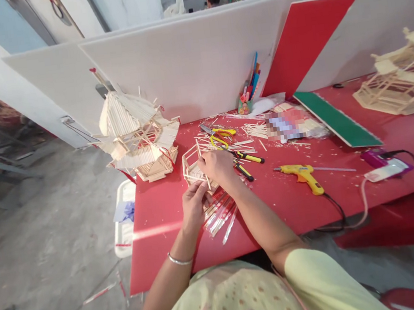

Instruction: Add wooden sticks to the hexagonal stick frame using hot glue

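Taking the small frame as the clock centre: the red worktop [161, 261] is shared with two stick-built pavilions, one at 10 o'clock [127, 117] and one out between 2 and 3 [407, 67]. Both have been roofed, so those look mostly done.

The small stick frame [194, 170] sits between the hands near the worktop's left end, and it's maybe half built, as a guess. A slatted floor has been laid and a few posts and rails put up, but no roof can be seen, so the top seems left to do.

Its near side is pinched in the left hand's grip [193, 203]. The right hand's grip [219, 166] is curled narrow onto the upper right side; which stick is pinched there can't be told.

The yellow glue gun [301, 171] has been left lying at 3 o'clock, scissors [223, 134] between 1 and 2. Plenty of loose sticks [257, 130] are left unused around 2.
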Available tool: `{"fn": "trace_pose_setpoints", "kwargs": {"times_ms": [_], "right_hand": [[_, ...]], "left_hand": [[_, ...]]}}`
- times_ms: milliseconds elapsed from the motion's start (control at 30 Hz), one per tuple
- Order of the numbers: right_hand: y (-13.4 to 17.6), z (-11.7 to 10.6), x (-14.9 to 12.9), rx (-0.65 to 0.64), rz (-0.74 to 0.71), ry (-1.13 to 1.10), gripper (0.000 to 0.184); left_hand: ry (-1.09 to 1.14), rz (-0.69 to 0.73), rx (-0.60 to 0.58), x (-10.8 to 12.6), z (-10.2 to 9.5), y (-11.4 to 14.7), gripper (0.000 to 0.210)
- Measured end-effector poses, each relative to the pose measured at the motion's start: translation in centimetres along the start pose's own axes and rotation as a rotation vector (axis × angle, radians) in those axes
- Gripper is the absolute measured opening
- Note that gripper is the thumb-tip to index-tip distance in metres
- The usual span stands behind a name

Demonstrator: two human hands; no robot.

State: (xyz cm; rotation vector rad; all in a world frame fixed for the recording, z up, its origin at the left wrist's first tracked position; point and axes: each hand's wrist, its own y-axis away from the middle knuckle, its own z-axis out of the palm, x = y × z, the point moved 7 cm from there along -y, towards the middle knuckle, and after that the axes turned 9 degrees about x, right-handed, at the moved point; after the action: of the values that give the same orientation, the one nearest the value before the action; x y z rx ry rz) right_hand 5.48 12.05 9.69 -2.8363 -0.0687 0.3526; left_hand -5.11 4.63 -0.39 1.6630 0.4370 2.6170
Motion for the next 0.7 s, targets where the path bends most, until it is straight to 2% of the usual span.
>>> {"fn": "trace_pose_setpoints", "kwargs": {"times_ms": [433, 700], "right_hand": [[0.0, 0.19, 0.16, 0.041, -0.042, -0.002, 0.04], [0.06, 0.23, 0.19, 0.015, -0.014, -0.018, 0.041]], "left_hand": [[-0.035, 0.045, -0.013, -0.39, -0.05, 0.12, 0.031], [-0.06, 0.047, 0.005, -0.49, -0.14, 0.16, 0.033]]}}
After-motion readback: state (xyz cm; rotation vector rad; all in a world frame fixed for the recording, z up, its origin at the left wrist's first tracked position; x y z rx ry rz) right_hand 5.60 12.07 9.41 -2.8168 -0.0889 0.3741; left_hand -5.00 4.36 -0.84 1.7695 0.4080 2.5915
